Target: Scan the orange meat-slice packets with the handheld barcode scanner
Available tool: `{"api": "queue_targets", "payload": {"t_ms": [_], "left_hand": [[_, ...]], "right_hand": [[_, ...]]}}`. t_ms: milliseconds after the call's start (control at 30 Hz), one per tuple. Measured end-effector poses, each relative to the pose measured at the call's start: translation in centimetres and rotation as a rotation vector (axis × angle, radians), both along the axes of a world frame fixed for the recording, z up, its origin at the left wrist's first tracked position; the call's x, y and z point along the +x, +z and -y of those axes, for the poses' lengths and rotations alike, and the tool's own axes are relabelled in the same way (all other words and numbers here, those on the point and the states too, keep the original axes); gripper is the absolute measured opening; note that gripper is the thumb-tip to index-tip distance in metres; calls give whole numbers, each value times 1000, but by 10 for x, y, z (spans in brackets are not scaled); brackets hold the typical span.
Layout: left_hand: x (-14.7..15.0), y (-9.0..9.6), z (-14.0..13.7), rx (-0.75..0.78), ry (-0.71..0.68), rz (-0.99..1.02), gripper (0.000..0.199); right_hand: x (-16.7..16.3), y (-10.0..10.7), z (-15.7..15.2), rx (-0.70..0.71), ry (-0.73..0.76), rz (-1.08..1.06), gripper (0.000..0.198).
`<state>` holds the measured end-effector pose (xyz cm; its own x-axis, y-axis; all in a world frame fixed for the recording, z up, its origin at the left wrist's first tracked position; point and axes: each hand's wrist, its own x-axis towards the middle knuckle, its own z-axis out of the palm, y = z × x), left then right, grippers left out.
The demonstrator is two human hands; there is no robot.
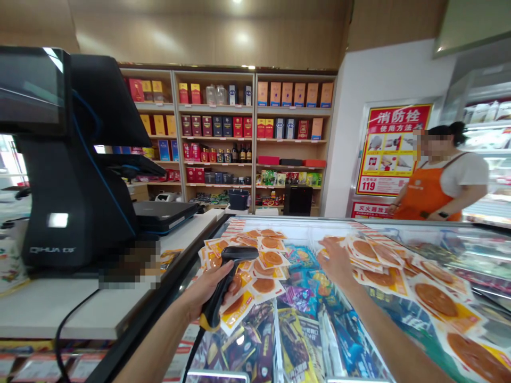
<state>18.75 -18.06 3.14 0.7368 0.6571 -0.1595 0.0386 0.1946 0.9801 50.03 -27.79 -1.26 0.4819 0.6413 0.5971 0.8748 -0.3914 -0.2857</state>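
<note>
My left hand (215,290) is wrapped round a black and yellow barcode scanner (224,284), its head pointing right above a spread of flat packets (263,286). Each packet is white and orange with a round brown piece of food on it. My right hand (335,260) is at the left edge of a second pile of the same packets (367,250); its fingers look closed on a packet there, though the fingertips are partly hidden. Both piles lie on the glass top of a chest freezer (309,226). Colourful wrapped ice creams (299,340) show below the glass.
At left, a black checkout terminal (75,213) stands on a white counter (80,314), with a cable (66,324) hanging down. A person in an orange apron (427,194) stands beyond the freezer at right. Shelves of boxes (217,126) line the back wall.
</note>
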Motion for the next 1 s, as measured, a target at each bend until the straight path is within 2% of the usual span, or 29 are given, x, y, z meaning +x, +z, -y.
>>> {"api": "queue_targets", "payload": {"t_ms": [67,167,267,367,467,567,633,767,933,1000], "left_hand": [[-1,-1,2,-12,-2,12,37],[-1,0,6,-1,-54,39,38],[-2,4,11,19,-87,49,39],[-3,8,14,19,-79,45,39],[-3,8,15,0,-98,69,38],[-2,5,15,-30,-136,99,37],[-1,3,14,-43,-150,94,36],[4,5,14,-63,-136,60,36],[15,9,21,-58,-191,-1,36],[21,10,25,-44,-229,-32,35]], "right_hand": [[-24,-8,-24,-147,170,-7,41],[-54,-20,-55,-258,330,-18,51],[-67,-25,-74,-328,418,-77,57],[-67,-26,-80,-322,486,-138,53],[-62,-26,-77,-215,515,-242,40],[-51,-26,-70,32,419,-495,28],[-40,-25,-64,168,354,-634,29],[-16,-21,-48,238,330,-797,36],[-4,-13,-29,470,451,-1328,35],[-5,-7,-25,497,475,-1430,34]]}}
